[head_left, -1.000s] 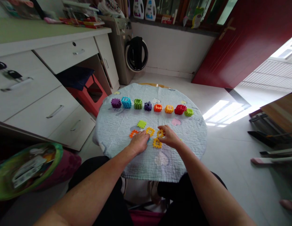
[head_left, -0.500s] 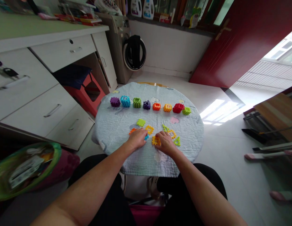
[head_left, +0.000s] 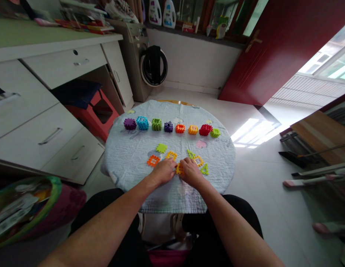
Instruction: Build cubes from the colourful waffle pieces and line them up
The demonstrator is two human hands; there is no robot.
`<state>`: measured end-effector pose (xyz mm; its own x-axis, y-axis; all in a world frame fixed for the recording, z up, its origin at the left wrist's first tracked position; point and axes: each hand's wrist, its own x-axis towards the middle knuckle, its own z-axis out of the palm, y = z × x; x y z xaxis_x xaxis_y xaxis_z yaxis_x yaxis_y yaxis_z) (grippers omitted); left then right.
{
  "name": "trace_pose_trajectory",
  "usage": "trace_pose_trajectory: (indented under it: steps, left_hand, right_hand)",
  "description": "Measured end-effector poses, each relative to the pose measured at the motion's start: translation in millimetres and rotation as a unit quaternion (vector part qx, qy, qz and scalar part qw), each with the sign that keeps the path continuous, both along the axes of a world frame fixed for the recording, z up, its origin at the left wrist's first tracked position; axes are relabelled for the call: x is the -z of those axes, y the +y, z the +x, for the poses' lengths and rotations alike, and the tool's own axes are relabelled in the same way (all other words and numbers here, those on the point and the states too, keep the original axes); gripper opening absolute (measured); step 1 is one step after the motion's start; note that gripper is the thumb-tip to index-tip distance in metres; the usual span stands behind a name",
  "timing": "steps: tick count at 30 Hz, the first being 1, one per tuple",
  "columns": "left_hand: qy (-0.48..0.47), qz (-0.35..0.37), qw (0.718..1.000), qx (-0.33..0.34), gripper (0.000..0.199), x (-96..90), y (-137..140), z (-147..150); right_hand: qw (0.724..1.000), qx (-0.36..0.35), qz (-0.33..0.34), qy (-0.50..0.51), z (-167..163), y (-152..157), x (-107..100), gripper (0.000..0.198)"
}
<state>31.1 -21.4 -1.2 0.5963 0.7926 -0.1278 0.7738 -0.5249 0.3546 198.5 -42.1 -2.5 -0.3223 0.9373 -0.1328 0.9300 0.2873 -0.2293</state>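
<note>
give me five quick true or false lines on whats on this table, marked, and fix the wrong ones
1. The right hand is on a yellow piece. True.
2. A red stack stands at the row's left end. False: a purple stack does.
3. The orange frame is nearer the left hand than the right. True.
4. A plastic sheet covers the table. False: a pale blue cloth does.
5. The lime square lies beyond the left hand. True.

Two forearms [head_left: 111,217] that were bare as far as they showed, left hand [head_left: 164,171] and right hand [head_left: 191,172] that were bare too, plain black trousers [head_left: 128,237] that covered both legs; pale shoes [head_left: 178,224], near, partly hidden, their details lost in shadow
</note>
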Motion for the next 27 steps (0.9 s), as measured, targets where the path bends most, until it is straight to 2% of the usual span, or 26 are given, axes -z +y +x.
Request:
trace_pose_trajectory:
  steps: [5, 11, 15, 18, 22, 27]
  left_hand:
    - [-0.02, -0.005, 1.0, -0.002, 0.019, -0.1, -6, 7]
    - [-0.041, -0.006, 0.998, -0.049, 0.019, -5.0, 1, 2]
    - [-0.03, -0.021, 0.997, -0.067, 0.018, -9.8, 5, -3]
    - [0.0, -0.054, 0.997, -0.058, 0.018, -11.5, 5, -4]
    - [0.012, -0.086, 0.996, -0.034, 0.022, -11.3, 2, -2]
    - [-0.001, -0.099, 0.995, -0.028, 0.023, -6.1, 3, -3]
  right_hand:
    - [1.0, 0.0, -0.007, -0.02, -1, 3, -1, 0.021]
    - [1.0, -0.012, -0.012, -0.025, -3, 6, -2, 0.026]
    - [0.999, 0.001, -0.015, -0.034, 11, 21, -10, 0.035]
    - [0.999, 0.037, 0.013, -0.034, 33, 51, -23, 0.042]
    - [0.994, 0.084, 0.063, -0.042, 60, 109, -41, 0.051]
    - [0.992, 0.094, 0.066, -0.053, 73, 175, -48, 0.055]
